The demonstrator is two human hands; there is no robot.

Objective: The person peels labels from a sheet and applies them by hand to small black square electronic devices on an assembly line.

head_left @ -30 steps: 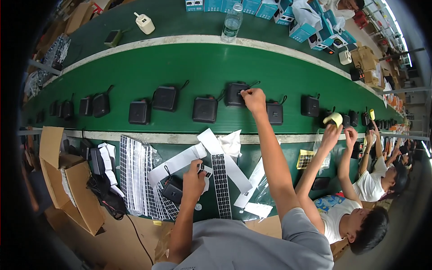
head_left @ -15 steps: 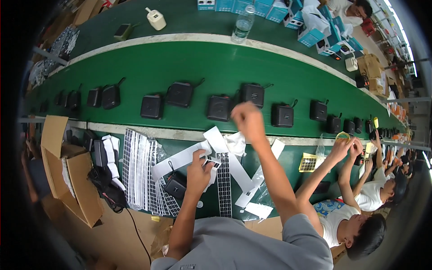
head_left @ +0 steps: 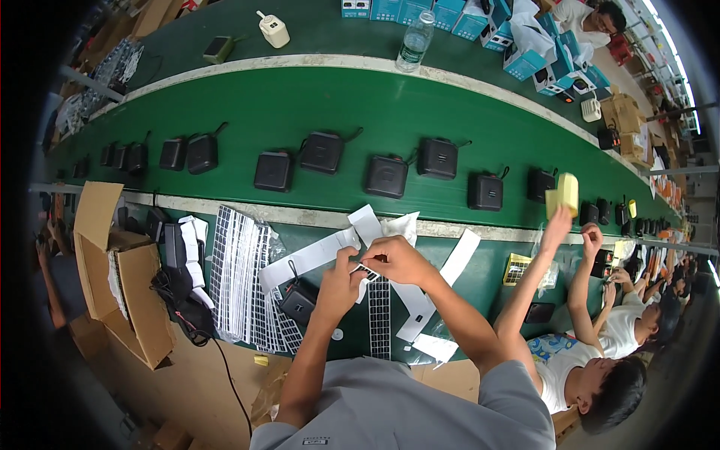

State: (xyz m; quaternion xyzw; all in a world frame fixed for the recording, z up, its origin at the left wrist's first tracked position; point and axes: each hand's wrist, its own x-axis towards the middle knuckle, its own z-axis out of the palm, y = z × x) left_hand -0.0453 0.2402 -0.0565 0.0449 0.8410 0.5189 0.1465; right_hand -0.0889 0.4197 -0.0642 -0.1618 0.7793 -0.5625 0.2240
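My left hand (head_left: 341, 283) and my right hand (head_left: 396, 259) meet over the green bench, both pinching a small black-and-white sticker piece (head_left: 366, 271). Just below them a long sticker strip (head_left: 379, 319) lies on the bench. A black box-shaped device with a cord loop (head_left: 298, 301) sits beside my left wrist. White peeled backing strips (head_left: 307, 259) fan out under and around the hands. Beyond them, a row of the same black devices (head_left: 387, 176) stands on the green conveyor belt (head_left: 352, 105).
Stacked sticker sheets (head_left: 240, 281) lie left of my hands, next to an open cardboard box (head_left: 127, 300) and black cables (head_left: 176, 296). To the right, a co-worker's raised hand holds a yellow pad (head_left: 564, 195). A water bottle (head_left: 413, 41) and blue boxes (head_left: 525, 58) stand beyond the belt.
My right hand has drawn back from a black device on the belt and joined my left hand at the sticker piece. The devices on the belt have shifted to the right.
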